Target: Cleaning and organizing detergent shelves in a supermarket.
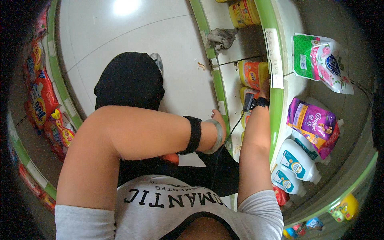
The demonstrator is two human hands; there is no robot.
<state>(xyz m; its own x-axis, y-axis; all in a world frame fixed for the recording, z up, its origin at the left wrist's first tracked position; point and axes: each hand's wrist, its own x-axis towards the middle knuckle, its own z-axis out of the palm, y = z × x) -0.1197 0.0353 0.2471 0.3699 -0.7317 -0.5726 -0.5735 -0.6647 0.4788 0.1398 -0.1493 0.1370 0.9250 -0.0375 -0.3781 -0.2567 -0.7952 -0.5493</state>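
My left hand, with a pale bangle at its wrist, is beside the green front edge of the lowest shelf. Its fingers are mostly hidden, so I cannot see whether it holds anything. My right hand reaches into that shelf, partly covered by the green edge of the shelf above. It is beside a yellow container with an orange label; whether it grips it is hidden. More such containers stand in a row under my right forearm. A crumpled grey cloth lies farther along the lowest shelf.
A yellow tub stands beyond the cloth. The upper shelf holds a green-and-white pouch, a purple Comfort pouch and white bottles. Opposite, red Tide bags line another shelf. A cable hangs from my right wrist.
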